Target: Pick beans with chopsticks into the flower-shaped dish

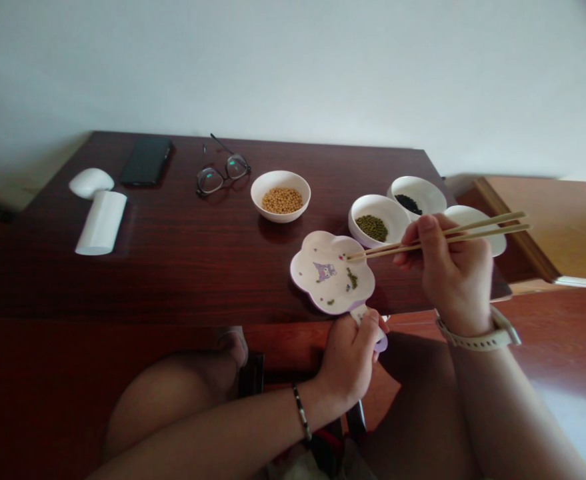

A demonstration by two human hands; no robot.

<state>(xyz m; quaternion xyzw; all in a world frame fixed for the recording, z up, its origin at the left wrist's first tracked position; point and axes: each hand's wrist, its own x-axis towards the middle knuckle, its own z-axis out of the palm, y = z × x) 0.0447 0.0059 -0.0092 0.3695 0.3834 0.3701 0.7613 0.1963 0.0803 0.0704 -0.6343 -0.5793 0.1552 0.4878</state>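
Observation:
My left hand is wrapped round the short handle of a flower-shaped plate, white inside with a cartoon print and a purple rim. A few green beans lie in it. My right hand grips a pair of wooden chopsticks, their tips over the plate's right side; whether they pinch a bean is too small to tell. Just behind the plate stands a white bowl with green beans in it. Behind that is a white bowl with black beans. A third white bowl is partly hidden by my right hand.
On the dark wooden table a white bowl of yellow soybeans stands near the middle. Eyeglasses, a black flat case, a white cylinder and a white rounded object lie left. A lighter wooden surface adjoins at right.

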